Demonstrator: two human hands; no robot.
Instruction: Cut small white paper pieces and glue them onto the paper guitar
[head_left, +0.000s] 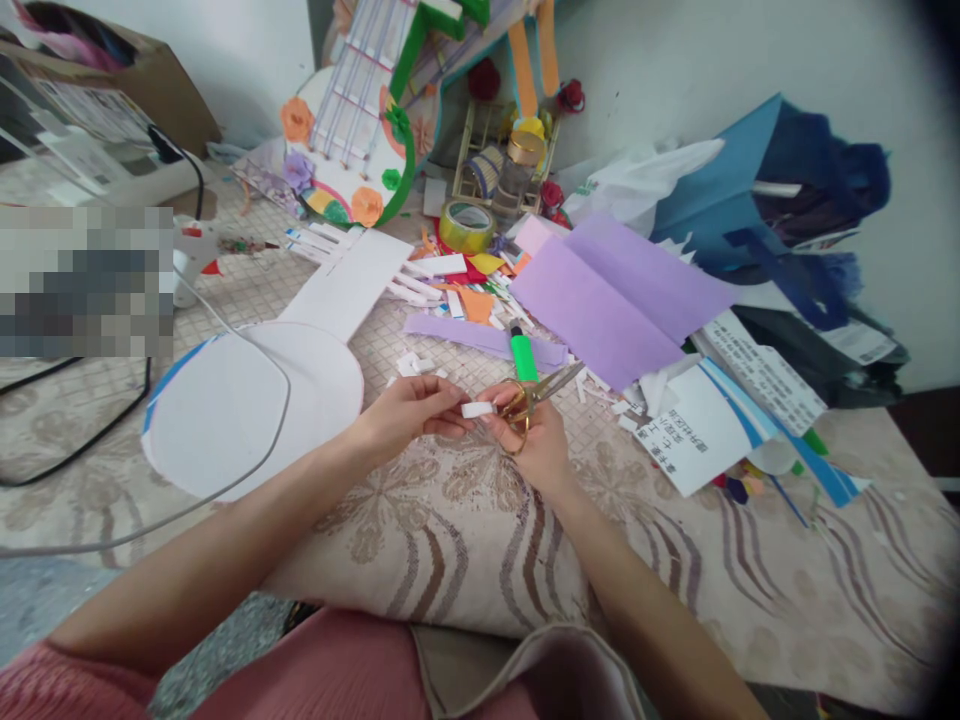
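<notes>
A small white strip (pixel 478 409) is pinched between the fingertips of my left hand (pixel 416 412). My right hand (pixel 538 445) holds gold-handled scissors (pixel 531 396), blades pointing away to the upper right, and its fingertips also touch the strip's right end. Just beyond the hands lie a green cutter-like tool (pixel 523 356) and a few small white pieces (pixel 417 362). To the left sits a white round board (pixel 255 420) with a long white neck piece (pixel 352 275). A grey cord crosses the round board.
Paper scraps (pixel 465 290), a roll of yellow tape (pixel 466 227) and purple sheets (pixel 615 290) lie farther back. A decorated guitar-shaped craft (pixel 360 110) leans on the wall. On the left is a glue gun (pixel 195 258); at right stands a blue bag (pixel 720 190).
</notes>
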